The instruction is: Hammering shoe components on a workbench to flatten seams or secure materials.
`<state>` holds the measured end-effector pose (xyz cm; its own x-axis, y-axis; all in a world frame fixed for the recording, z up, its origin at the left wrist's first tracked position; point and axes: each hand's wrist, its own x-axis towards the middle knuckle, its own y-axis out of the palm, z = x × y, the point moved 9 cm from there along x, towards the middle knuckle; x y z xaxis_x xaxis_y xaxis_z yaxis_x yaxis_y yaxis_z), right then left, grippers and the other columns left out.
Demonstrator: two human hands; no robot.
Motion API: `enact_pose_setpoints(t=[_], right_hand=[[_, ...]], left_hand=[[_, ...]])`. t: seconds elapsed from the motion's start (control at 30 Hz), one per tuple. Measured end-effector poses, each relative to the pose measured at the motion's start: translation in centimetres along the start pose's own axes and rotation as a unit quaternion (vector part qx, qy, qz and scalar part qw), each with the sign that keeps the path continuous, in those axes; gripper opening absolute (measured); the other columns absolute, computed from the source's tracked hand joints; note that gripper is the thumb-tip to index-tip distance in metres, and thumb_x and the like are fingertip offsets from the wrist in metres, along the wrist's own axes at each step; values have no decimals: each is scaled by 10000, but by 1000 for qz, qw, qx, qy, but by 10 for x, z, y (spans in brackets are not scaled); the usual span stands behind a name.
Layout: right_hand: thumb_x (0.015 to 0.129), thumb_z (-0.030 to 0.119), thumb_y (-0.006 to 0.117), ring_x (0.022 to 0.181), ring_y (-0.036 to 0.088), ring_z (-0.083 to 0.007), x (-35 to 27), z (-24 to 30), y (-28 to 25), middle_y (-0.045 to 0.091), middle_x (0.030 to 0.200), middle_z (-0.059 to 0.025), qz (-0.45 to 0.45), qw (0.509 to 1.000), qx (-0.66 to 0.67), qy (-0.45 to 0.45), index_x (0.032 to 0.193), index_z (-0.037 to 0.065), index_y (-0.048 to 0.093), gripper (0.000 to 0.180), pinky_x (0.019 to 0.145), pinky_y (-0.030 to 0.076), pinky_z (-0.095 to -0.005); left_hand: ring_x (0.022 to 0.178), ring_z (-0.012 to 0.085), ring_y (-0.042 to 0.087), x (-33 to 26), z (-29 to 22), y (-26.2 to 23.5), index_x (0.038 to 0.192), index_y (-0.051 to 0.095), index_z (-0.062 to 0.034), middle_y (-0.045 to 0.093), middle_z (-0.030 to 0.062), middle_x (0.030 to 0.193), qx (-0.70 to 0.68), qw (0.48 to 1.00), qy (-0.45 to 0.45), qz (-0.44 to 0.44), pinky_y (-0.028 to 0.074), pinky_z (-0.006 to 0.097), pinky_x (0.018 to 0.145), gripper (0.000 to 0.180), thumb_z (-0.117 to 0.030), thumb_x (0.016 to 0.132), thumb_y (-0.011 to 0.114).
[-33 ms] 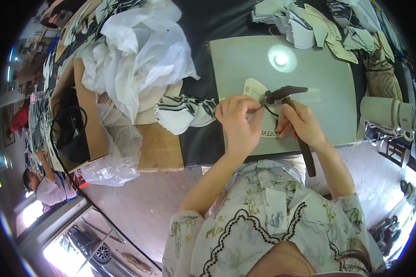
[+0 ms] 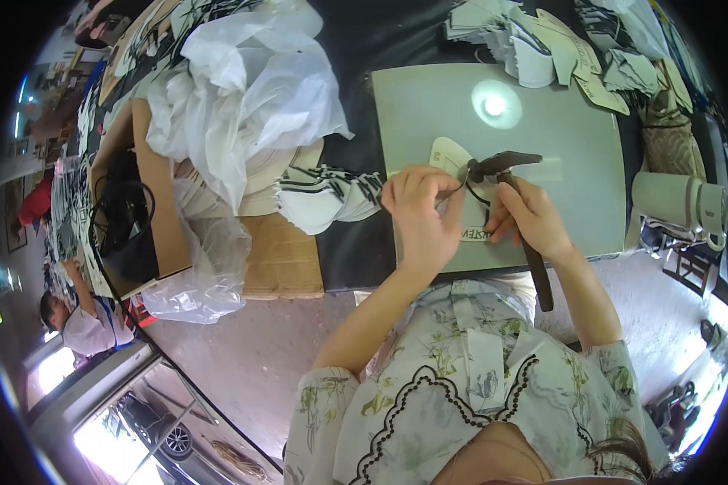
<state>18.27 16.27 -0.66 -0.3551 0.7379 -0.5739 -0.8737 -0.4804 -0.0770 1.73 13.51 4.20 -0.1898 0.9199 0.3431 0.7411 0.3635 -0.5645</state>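
On a grey-green board (image 2: 578, 206), a cream shoe-part-like piece (image 2: 448, 154) lies beneath both hands, its lower edge printed with dark letters. A thin dark strip runs across it. My left hand (image 2: 425, 214) rests over its left side, thumb and fingers closed together; whatever they pinch is hidden. My right hand (image 2: 534, 218) grips a hammer (image 2: 535, 271) by its dark handle. The hammer's head is up, just right of my left fingertips and over the piece. Its blunt face is close to those fingertips.
Left of the board sits a stack of white pieces with black edges (image 2: 311, 202), beside crumpled plastic bags (image 2: 255, 89) and a cardboard box (image 2: 160, 218). More cut pieces (image 2: 534, 61) pile behind the board. A pale flask (image 2: 678, 202) stands right. A person (image 2: 93, 323) works far left.
The whole view has shifted very slightly. My hands, the hammer and the cream piece keep the same places relative to one another.
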Motion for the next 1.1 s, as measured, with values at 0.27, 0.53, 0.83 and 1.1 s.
enact_pose_setpoints(t=[0.27,0.53,0.83,1.1], right_hand=[[1034,305,457,538,668,-152,6,17,-6,655,664,-76,8,996,-89,-24,845,8,519,358,403,433,-252],[1022,302,478,522,642,-141,13,30,-20,649,649,-66,16,987,-131,-87,825,6,550,363,477,478,-280],[1018,280,486,507,632,-142,-5,15,-45,649,642,-60,-55,995,-66,-43,844,-5,584,348,489,489,-296],[1021,267,486,491,642,-176,1,20,-48,647,624,-88,-29,995,-58,-71,909,-36,603,344,510,512,-321]], left_hand=[[847,113,579,-24,75,-139,1061,562,-2,612,47,1023,-191,899,-200,-340,480,215,744,160,-21,919,634],[1088,346,536,-23,73,-151,1211,537,42,573,198,1141,222,944,-17,-246,450,433,899,375,-51,875,675],[1019,307,606,107,-45,-6,1110,632,-18,650,131,1094,4,972,233,11,473,379,894,287,-82,845,723],[1023,316,606,190,-103,149,1120,629,-37,663,133,1074,2,936,331,122,469,410,904,345,-191,830,732]])
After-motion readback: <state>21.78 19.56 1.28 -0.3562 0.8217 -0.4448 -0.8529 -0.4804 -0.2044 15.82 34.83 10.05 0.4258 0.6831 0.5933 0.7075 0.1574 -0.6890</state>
